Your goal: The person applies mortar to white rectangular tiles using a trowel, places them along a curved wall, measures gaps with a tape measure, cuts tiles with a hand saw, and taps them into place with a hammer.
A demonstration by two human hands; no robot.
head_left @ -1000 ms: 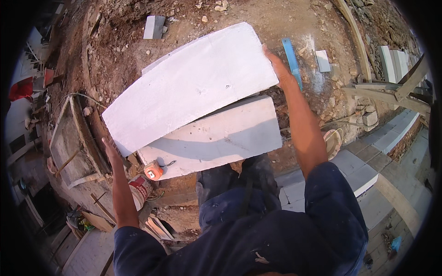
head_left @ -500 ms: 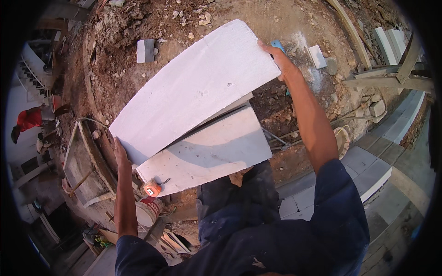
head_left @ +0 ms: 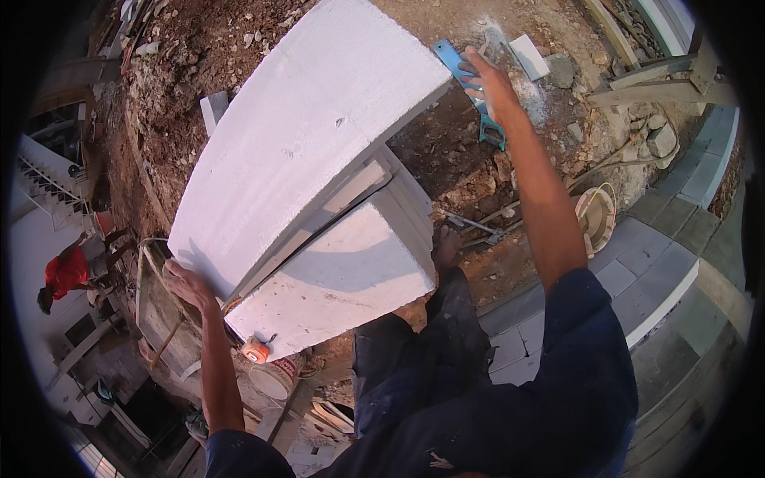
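Note:
A large white block [head_left: 303, 127] with a curved long edge lies slanted over a stack of similar blocks [head_left: 335, 271]. My left hand [head_left: 187, 283] is at its lower-left end, fingers apart; whether they touch it is unclear. Just off the block's upper-right end, my right hand [head_left: 490, 88] has its fingers spread over a blue saw [head_left: 490, 131] on the dirt; contact with the saw cannot be made out. An orange tape measure [head_left: 255, 350] rests on the lower block's near-left corner.
A person in red [head_left: 68, 271] is at the far left. Timber boards [head_left: 653, 95] stand at upper right, a small white block [head_left: 530, 56] beside the saw. Buckets [head_left: 594, 215] sit either side, paving [head_left: 629, 279] runs along the right, and my legs are below the stack.
The top block has turned anticlockwise, its right end moving up and left. My right hand has come off that end and its fingers have spread. My left hand's fingers have loosened.

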